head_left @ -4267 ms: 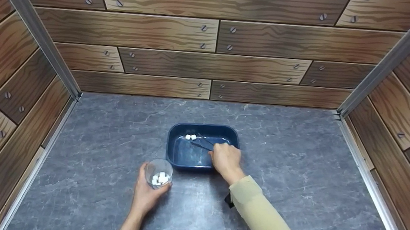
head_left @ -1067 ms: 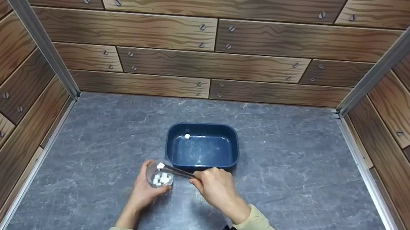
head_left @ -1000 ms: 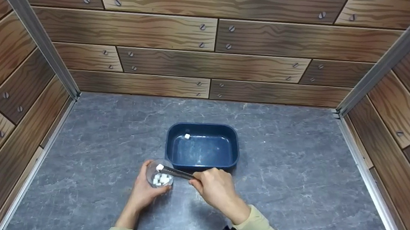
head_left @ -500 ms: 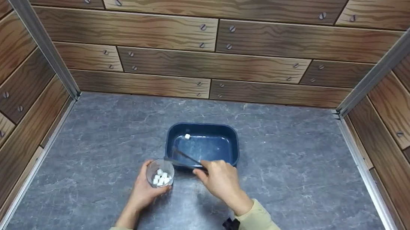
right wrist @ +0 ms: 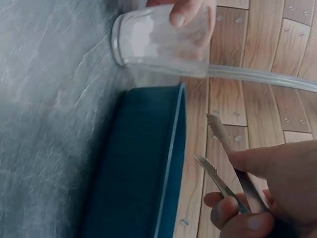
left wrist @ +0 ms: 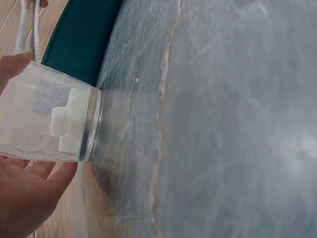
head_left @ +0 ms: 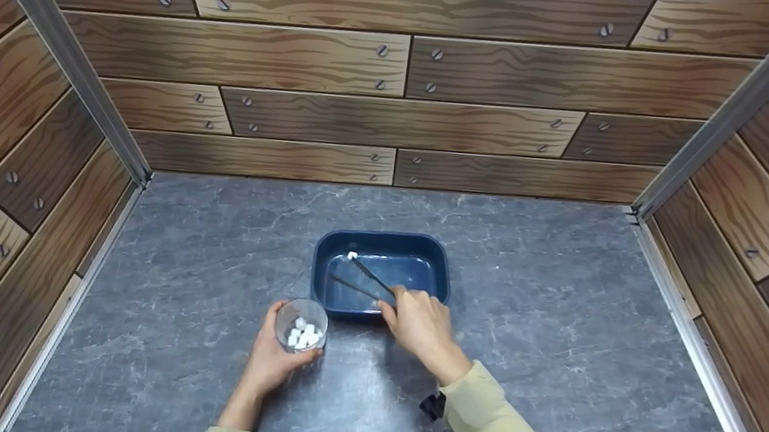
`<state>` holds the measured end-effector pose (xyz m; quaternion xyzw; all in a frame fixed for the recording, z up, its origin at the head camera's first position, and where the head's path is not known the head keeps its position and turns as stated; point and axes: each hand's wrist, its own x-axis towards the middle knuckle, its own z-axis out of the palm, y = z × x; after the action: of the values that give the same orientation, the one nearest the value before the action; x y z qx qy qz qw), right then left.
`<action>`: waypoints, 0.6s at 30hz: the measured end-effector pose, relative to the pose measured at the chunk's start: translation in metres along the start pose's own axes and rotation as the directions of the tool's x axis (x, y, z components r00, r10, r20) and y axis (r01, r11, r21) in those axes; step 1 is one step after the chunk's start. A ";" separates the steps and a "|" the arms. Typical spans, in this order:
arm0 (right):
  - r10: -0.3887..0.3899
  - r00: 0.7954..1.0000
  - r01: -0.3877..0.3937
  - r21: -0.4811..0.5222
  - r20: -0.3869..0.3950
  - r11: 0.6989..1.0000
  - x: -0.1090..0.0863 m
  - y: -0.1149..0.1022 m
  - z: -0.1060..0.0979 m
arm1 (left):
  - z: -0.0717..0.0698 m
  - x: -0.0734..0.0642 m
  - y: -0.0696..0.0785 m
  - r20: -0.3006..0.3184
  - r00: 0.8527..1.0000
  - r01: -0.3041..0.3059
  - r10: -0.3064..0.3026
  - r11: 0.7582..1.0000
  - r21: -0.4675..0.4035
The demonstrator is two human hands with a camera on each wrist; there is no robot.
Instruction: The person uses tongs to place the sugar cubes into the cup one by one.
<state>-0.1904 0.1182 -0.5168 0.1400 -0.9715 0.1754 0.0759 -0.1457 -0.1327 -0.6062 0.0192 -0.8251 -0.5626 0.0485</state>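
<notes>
My left hand [head_left: 273, 364] holds a clear cup [head_left: 288, 311] at the tray's front left corner. Several small white cubes [head_left: 304, 336] lie at its bottom; the left wrist view shows some of these cubes [left wrist: 74, 119] through the wall. My right hand [head_left: 422, 323] grips dark metal tongs [head_left: 373, 275] over the blue tray [head_left: 315, 287]. The tongs' arms stand apart, their serrated tips [right wrist: 214, 121] showing in the right wrist view with nothing between them. A single white cube [head_left: 352, 256] sits at the tray's back left, overlapped by one tong tip.
A grey marbled tabletop [head_left: 558, 317] surrounds the tray. Wood-patterned panels [head_left: 310, 113] close off the back and both sides, with metal rails [head_left: 94, 82] at the corners.
The tongs carried a cube from the tray to the cup and let it go there. My right hand then moved back over the tray with the tongs spread. My left hand stayed put.
</notes>
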 end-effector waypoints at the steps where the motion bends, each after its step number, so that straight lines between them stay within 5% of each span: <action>1: 0.010 1.000 -0.010 -0.010 0.001 1.000 0.002 0.001 0.002 | 0.000 0.000 0.000 -0.001 1.000 -0.002 0.002 1.000 0.000; 18: 0.081 0.997 -0.080 -0.091 0.013 0.993 0.030 0.014 0.025 | 0.000 0.000 0.000 -0.004 1.000 0.009 -0.009 1.000 -0.020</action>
<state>-0.2257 0.1143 -0.5382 0.0986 -0.9839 0.1331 0.0669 -0.1455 -0.1324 -0.6058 0.0236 -0.8193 -0.5709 0.0479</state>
